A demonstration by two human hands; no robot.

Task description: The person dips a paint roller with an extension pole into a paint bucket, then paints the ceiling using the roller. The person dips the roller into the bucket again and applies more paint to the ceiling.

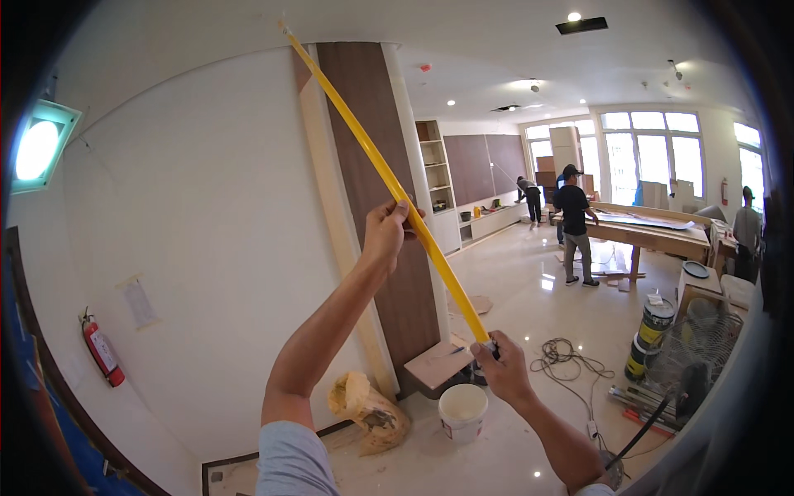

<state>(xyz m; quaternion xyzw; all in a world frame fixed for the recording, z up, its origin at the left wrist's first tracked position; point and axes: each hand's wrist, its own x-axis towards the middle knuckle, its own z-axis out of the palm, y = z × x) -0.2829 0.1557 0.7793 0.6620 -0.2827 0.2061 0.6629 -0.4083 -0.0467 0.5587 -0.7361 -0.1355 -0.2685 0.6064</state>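
A long, thin yellow pole [364,139] slants across my view, rising from lower right to upper left. Its far tip, with a small pale fitting, reaches up by the ceiling; I cannot tell whether it touches. My left hand [389,231] is closed around the pole near its middle, thumb along the side. At the pole's lower end, where a short greyish piece shows, my right hand [503,368] is closed on it. Behind the pole stand a white wall [215,215] and a dark brown wood panel [356,83].
Below are a white bucket [463,426], an open yellowish sack [372,413] and a flat board [437,364]. To the right lie a coiled cable [566,357], stacked paint pails [649,331] and a wire-cage fan [699,339]. Several people work farther back, near a wooden workbench [662,236].
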